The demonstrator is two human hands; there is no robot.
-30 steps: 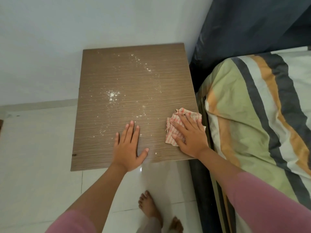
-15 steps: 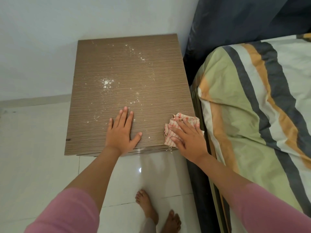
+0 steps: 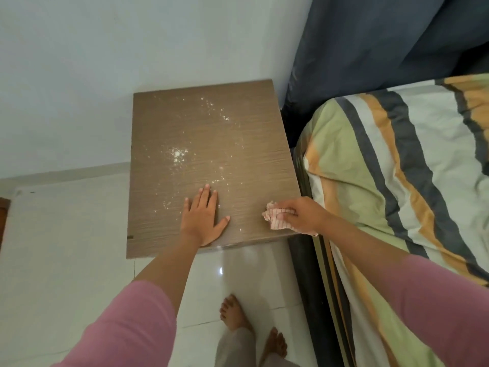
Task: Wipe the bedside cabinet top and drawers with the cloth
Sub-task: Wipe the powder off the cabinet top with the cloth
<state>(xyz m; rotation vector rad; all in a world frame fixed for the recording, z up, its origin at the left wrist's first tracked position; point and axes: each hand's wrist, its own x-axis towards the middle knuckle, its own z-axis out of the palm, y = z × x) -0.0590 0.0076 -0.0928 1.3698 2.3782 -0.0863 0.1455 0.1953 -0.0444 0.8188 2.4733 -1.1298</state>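
The bedside cabinet top point(image 3: 185, 123) is brown wood grain, dusted with white powder point(image 3: 179, 154) in patches across its middle and back. My left hand point(image 3: 202, 218) lies flat on the near part of the top, fingers spread, holding nothing. My right hand point(image 3: 304, 214) is closed on a bunched pink striped cloth point(image 3: 274, 218) at the top's near right corner. The cabinet's drawers are hidden below the top.
A bed with a striped green, orange, grey and white cover point(image 3: 397, 168) stands tight against the cabinet's right side. A dark headboard point(image 3: 370, 49) rises behind it. A white wall point(image 3: 105, 49) backs the cabinet. Glossy white floor tiles point(image 3: 66, 234) lie left and in front, with my bare feet point(image 3: 232, 311).
My right hand went from lying flat on the spread cloth to gripping it bunched up at the near right corner. My left hand stayed flat. The camera pulled back.
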